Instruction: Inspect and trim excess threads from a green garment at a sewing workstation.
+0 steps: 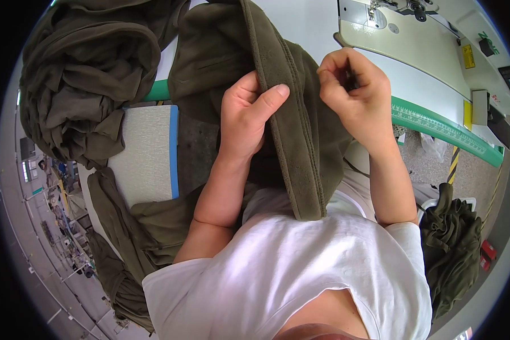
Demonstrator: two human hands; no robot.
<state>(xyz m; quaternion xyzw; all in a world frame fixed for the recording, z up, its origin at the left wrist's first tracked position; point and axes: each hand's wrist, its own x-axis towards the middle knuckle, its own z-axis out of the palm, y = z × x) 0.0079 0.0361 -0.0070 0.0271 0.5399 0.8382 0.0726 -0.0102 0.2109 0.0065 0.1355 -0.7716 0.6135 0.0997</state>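
Note:
A dark olive fleece garment (pixel 204 56) hangs over the table's near edge and down onto my lap. Along it runs a long folded band (pixel 297 153) with a stitched seam on its right side. My left hand (pixel 241 116) is closed on this band, thumb on top and the other fingers hidden behind the cloth. To the right of the fabric, my right hand (pixel 360 90) is raised with thumb and forefinger pinched together. Whatever lies between those fingertips, if anything, is too small to make out.
At upper right stands a sewing machine (pixel 413 54) on a white table with a green ruler edge (pixel 442 130). A large heap of olive cloth (pixel 90 85) lies at left, above a pale board with a blue edge (pixel 174 150). More olive cloth (pixel 450 249) fills a bin at right.

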